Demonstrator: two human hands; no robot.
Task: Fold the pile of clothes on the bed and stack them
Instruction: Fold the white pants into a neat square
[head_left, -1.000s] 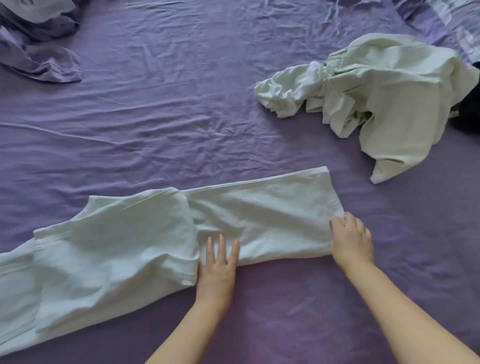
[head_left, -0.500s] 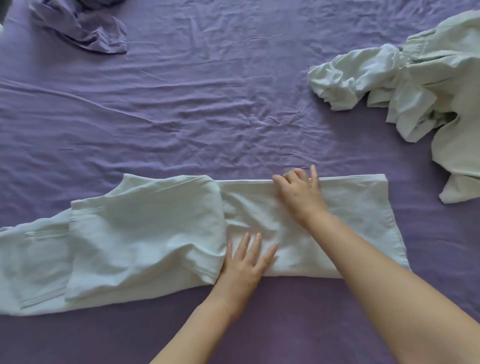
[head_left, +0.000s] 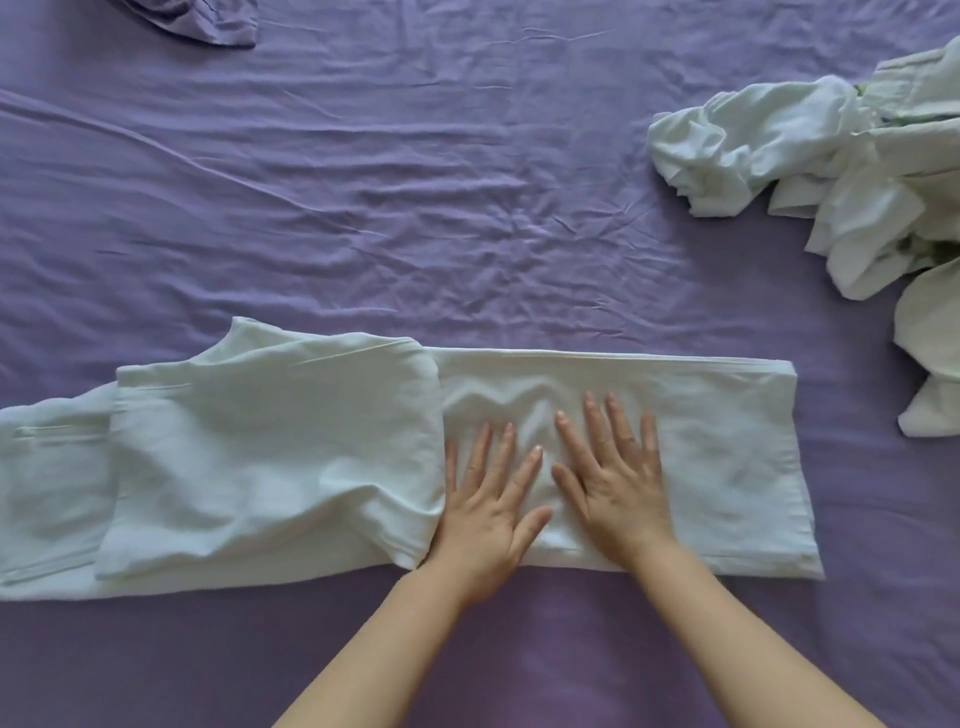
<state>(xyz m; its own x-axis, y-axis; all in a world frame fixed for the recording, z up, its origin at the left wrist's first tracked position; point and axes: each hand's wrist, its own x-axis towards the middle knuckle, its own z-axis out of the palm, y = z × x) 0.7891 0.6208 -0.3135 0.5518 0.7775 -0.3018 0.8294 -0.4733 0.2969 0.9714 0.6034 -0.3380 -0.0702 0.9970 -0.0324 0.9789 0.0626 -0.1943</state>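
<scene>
Two flat hands, left and right, fingers straight, press the pale mint, apparently cotton trousers on the purple bed sheet; pushing ripples inward could crease the fold.

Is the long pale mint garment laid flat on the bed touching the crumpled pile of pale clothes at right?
Apart. The head view shows the pale mint garment separated from the crumpled pale pile by bare purple bedsheet.

Left hand, right hand side by side, fingers flat.
</scene>
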